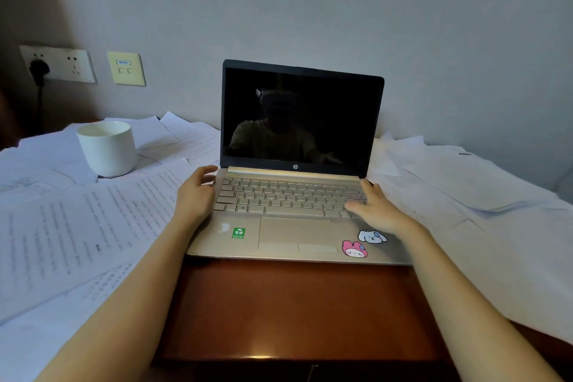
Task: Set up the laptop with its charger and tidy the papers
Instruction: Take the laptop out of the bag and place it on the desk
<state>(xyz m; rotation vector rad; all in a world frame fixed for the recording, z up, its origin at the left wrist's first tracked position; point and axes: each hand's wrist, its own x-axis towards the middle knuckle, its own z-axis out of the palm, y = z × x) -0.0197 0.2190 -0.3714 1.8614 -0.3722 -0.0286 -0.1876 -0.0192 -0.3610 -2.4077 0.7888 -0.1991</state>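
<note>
My left hand [195,192] sits at the laptop's [291,214] left edge, fingers curled loosely round the back corner by the hinge, thumb side up — it touches the base but I can't tell whether it truly grips it. My right hand [376,211] lies flat and spread over the right end of the keyboard, palm down, holding nothing. The laptop lies between the two hands, lid up, screen dark, its long axis running across from one hand to the other, its front edge on bare desk [294,304].

What the next move turns on, as I judge it, is the wall socket [59,63]: it is far out beyond my left hand, up and away on the wall, with a black plug [38,68] already in it and a cord dropping below. I cannot see where that cord goes, nor any charger brick. The left hand is plainly the nearer one for reaching that way.

The papers [93,220] spread loosely outward from both hands — printed sheets past the left wrist, blank-looking ones past the right. A white cup [107,147] stands on the sheets just beyond the left hand, in the path toward the socket, so I would reach round it.
</note>
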